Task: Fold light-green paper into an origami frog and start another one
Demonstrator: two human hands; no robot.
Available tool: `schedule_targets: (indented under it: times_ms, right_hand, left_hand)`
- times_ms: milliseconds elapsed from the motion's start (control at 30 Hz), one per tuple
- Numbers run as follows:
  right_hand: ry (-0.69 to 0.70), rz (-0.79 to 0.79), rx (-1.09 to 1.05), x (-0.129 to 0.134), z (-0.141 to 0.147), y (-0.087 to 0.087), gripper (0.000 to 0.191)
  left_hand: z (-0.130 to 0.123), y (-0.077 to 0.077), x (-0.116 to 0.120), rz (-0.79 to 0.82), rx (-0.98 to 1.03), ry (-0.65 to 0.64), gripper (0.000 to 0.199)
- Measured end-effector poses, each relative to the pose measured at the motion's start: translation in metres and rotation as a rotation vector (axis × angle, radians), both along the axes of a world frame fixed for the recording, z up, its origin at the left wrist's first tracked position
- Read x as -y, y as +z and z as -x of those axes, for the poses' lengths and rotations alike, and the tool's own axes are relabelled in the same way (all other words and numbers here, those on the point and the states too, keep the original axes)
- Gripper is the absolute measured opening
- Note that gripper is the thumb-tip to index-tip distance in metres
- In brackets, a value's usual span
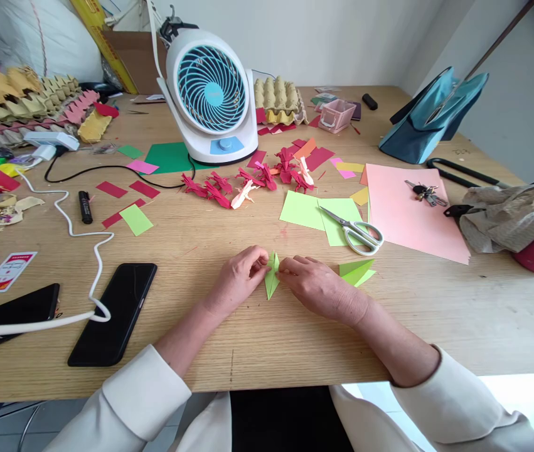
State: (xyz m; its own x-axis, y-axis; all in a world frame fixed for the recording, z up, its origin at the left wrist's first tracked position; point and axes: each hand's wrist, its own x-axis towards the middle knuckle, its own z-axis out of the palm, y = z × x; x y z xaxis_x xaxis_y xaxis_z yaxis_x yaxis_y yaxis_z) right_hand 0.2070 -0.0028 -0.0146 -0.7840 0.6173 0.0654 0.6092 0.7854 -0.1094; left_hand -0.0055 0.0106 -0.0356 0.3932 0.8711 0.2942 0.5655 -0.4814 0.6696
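Observation:
A small folded green paper [272, 276], narrow and pointed at its lower end, stands out between my two hands on the wooden table. My left hand [244, 276] pinches its left edge with thumb and forefinger. On the other side, the fingers of my right hand [314, 284] are closed on its right edge. Another folded green piece [357, 272] lies just right of my right hand. Beyond it, white-handled scissors [363, 237] rest on light green sheets [302, 210]. Red and pale folded paper figures [219, 188] form a row in front of the fan.
A white fan [214, 94] stands at the back. Pink sheets [408, 213] with keys [427, 193] lie to the right, near a blue bag [417, 125]. At left are a black phone [112, 314], a white cable [100, 270], a marker [85, 207] and egg cartons [26, 100].

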Motion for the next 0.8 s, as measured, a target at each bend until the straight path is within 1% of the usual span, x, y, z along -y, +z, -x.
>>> schedule_targets:
  times_ms: [67,167,300,367,433,533,600,700,800]
  right_hand:
    - [-0.002,-0.002,-0.005,0.000,0.000,0.000,0.018]
    - [-0.001,-0.005,-0.003,0.001,-0.001,0.000,0.018]
    - [-0.002,-0.018,0.000,0.001,-0.001,-0.001,0.019]
    - [-0.002,-0.023,0.003,0.001,-0.001,-0.001,0.019]
    - [-0.004,-0.021,0.012,0.001,0.000,0.000,0.019]
    - [-0.007,-0.010,0.023,0.000,0.000,0.002,0.020]
    - [-0.007,-0.004,0.026,0.000,0.000,0.003,0.020]
    - [-0.007,0.001,0.028,0.001,0.000,0.005,0.020]
    - [-0.002,0.002,0.025,0.001,0.000,0.005,0.018]
  left_hand:
    - [0.000,0.000,0.000,-0.083,-0.067,-0.030,0.010]
    - [0.002,0.000,0.003,-0.197,-0.164,-0.091,0.013]
    - [0.009,-0.002,0.013,-0.384,-0.346,-0.156,0.022]
    - [0.014,-0.002,0.017,-0.424,-0.438,-0.193,0.028]
    - [0.017,-0.002,0.021,-0.436,-0.516,-0.223,0.035]
    - [0.020,0.000,0.026,-0.428,-0.595,-0.220,0.039]
    - [0.021,0.001,0.029,-0.396,-0.631,-0.202,0.042]
    - [0.020,0.002,0.034,-0.327,-0.675,-0.179,0.051]
    - [0.019,0.001,0.037,-0.280,-0.696,-0.178,0.058]
